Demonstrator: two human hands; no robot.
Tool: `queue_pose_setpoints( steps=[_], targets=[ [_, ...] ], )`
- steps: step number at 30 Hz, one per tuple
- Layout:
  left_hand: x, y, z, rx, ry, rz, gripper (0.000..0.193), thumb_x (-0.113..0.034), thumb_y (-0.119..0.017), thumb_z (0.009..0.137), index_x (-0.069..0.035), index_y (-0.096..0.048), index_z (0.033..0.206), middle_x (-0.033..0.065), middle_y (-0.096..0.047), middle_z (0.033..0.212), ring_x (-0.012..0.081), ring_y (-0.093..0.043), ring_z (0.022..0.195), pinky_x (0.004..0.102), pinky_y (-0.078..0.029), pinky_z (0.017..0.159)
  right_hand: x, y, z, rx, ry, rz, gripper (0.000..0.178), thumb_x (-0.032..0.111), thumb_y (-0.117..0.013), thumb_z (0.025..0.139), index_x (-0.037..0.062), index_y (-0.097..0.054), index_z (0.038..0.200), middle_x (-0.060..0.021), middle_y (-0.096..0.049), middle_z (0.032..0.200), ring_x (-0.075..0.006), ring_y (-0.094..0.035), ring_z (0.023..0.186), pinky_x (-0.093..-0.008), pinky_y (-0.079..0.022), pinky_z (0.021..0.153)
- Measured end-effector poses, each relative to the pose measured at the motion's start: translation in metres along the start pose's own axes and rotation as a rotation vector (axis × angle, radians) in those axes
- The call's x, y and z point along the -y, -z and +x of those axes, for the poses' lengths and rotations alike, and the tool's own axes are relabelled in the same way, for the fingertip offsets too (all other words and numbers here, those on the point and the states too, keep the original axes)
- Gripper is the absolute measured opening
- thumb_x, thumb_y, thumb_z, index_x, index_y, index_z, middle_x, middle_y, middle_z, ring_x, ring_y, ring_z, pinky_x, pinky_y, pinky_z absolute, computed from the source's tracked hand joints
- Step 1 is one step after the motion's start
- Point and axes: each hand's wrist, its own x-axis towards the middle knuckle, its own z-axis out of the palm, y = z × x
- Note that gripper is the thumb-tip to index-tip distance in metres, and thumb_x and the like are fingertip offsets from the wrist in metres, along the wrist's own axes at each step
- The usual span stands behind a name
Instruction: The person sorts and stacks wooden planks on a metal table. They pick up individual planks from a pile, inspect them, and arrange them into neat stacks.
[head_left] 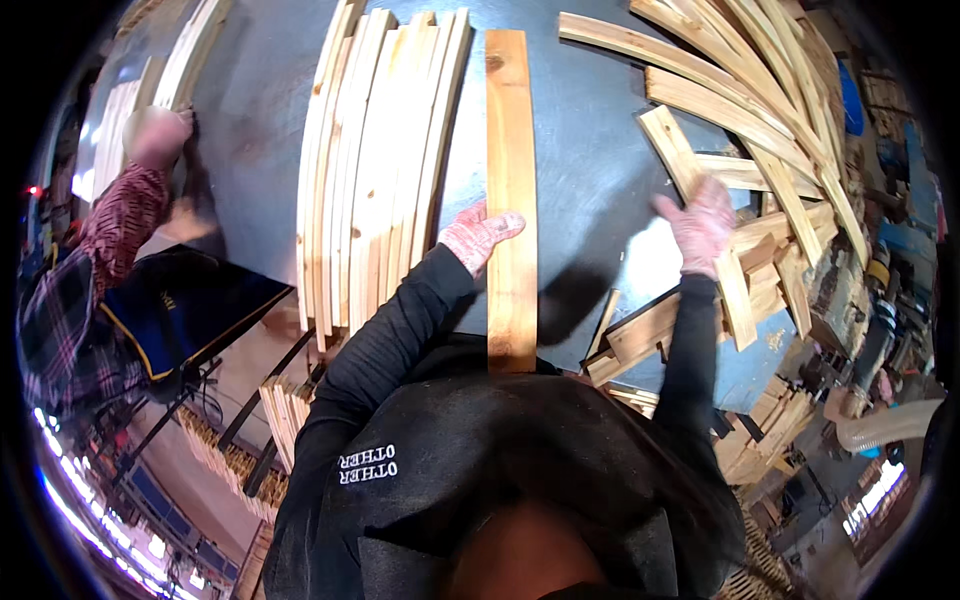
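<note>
A long wooden board (511, 190) lies lengthwise in front of me, its near end close to my body. My left hand (480, 237), in a pink and white glove, grips its left edge with the thumb on the top face; the fingers are partly hidden. To the right, my gloved right hand (701, 225) lies over another board (738, 300) at the edge of a loose pile. Its thumb sticks out to the left, apart from the fingers, and the hand is slightly blurred. Left of my left hand stands a row of boards (375, 170) packed side by side.
The grey metal table (590, 200) carries everything. A jumbled pile of boards (770, 110) spreads over its right side. At left, a co-worker's hand (160, 137) touches more boards (192, 50). Stacked wood (285, 410) lies below the table, and a ribbed hose (890, 425) is at far right.
</note>
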Motion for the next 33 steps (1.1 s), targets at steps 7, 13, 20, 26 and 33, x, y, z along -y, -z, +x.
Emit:
queue_pose_setpoints(
  steps=[7,13,20,26,33],
  targets=[
    [-0.028,-0.011,0.0,-0.213,-0.04,0.827,0.062,-0.029,-0.071,0.086,0.011,-0.047,0.127,0.0217,-0.064,0.11,0.0231,-0.06,0.107,0.031,-0.047,0.094,0.0,0.021,0.033,0.546,-0.091,0.376,0.072,0.048,-0.058,0.087,0.0144,-0.036,0.147,-0.0254,-0.058,0.127,-0.0433,-0.058,0.113,-0.045,-0.046,0.098],
    [-0.044,-0.006,-0.004,-0.439,0.144,1.394,0.058,-0.029,-0.051,0.093,0.004,-0.039,0.139,0.0251,-0.064,0.113,0.038,-0.064,0.103,0.0446,-0.05,0.091,0.195,0.069,0.074,0.686,0.045,0.631,0.08,0.067,-0.029,0.092,-0.0005,-0.062,0.12,-0.0301,-0.062,0.115,-0.044,-0.056,0.116,-0.0471,-0.042,0.099],
    [0.026,0.042,-0.175,-0.842,-0.633,0.604,0.042,-0.013,-0.063,0.092,-0.004,-0.047,0.13,0.0117,-0.065,0.098,0.0185,-0.064,0.077,0.0308,-0.054,0.071,0.298,0.032,0.072,0.679,0.224,0.593,0.083,0.066,-0.022,0.096,-0.0027,-0.067,0.104,-0.0272,-0.065,0.106,-0.0397,-0.062,0.104,-0.0474,-0.044,0.095],
    [0.104,0.088,-0.227,-1.325,-0.046,-0.734,0.062,-0.057,-0.061,0.089,-0.012,-0.047,0.13,0.007,-0.057,0.089,0.0202,-0.056,0.062,0.035,-0.052,0.061,0.277,0.034,0.118,0.28,0.494,0.628,0.056,0.052,-0.035,0.098,0.0091,-0.067,0.114,-0.0223,-0.067,0.11,-0.0389,-0.06,0.11,-0.044,-0.045,0.096],
    [0.083,0.087,-0.142,-1.102,0.035,-1.078,0.072,-0.071,-0.055,0.085,-0.016,-0.048,0.131,0.0108,-0.059,0.124,0.0366,-0.061,0.098,0.06,-0.048,0.08,0.355,0.014,0.236,0.108,0.678,0.333,0.076,0.059,-0.059,0.086,0.006,-0.049,0.14,-0.0206,-0.053,0.138,-0.0312,-0.052,0.128,-0.0358,-0.04,0.105]
  ],
)
